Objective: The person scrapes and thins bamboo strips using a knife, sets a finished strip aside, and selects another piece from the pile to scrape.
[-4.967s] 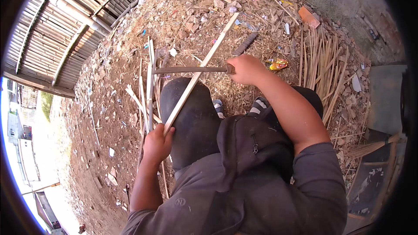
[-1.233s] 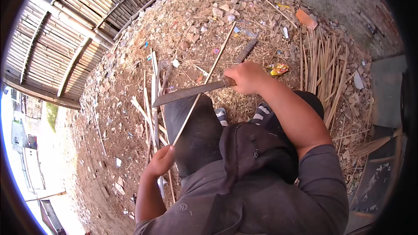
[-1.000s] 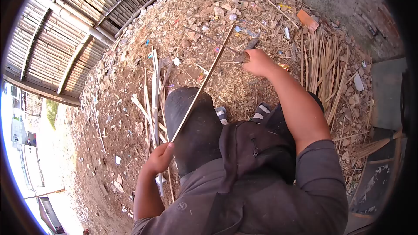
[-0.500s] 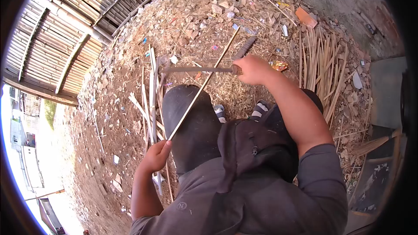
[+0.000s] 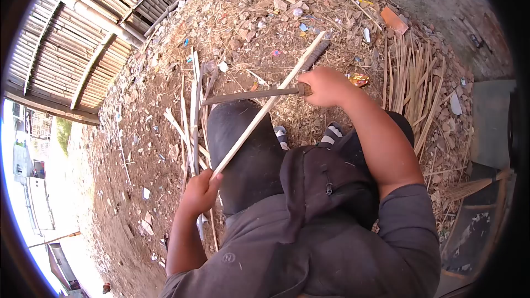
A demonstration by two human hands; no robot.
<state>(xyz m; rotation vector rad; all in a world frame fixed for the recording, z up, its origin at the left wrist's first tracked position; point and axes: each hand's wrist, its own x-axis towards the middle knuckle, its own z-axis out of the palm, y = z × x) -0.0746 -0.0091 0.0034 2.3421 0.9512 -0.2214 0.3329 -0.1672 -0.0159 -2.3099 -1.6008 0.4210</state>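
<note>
My left hand (image 5: 201, 193) is closed around the lower end of a pale bamboo strip (image 5: 243, 135). The strip slants up and away across my left thigh, its far end past my right hand. In my right hand (image 5: 327, 86) is a long-bladed knife (image 5: 237, 96), its brown blade pointing left and crossing the strip above my left knee. My fingers hide the knife's grip. A dark, ridged handle (image 5: 316, 56) shows just beyond that hand; I cannot tell whether it belongs to another tool.
Cut bamboo strips (image 5: 194, 116) lie beside my left leg. A larger pile of thin strips (image 5: 409, 80) is at the right. Stones and litter cover the ground, with a brick piece (image 5: 393, 20) near the wall. A bamboo fence (image 5: 83, 33) stands at the upper left.
The strip has turned to show a wider, paler face, and its far end has shifted right. The knife's blade has tilted, its tip now lower. Both hands keep their hold.
</note>
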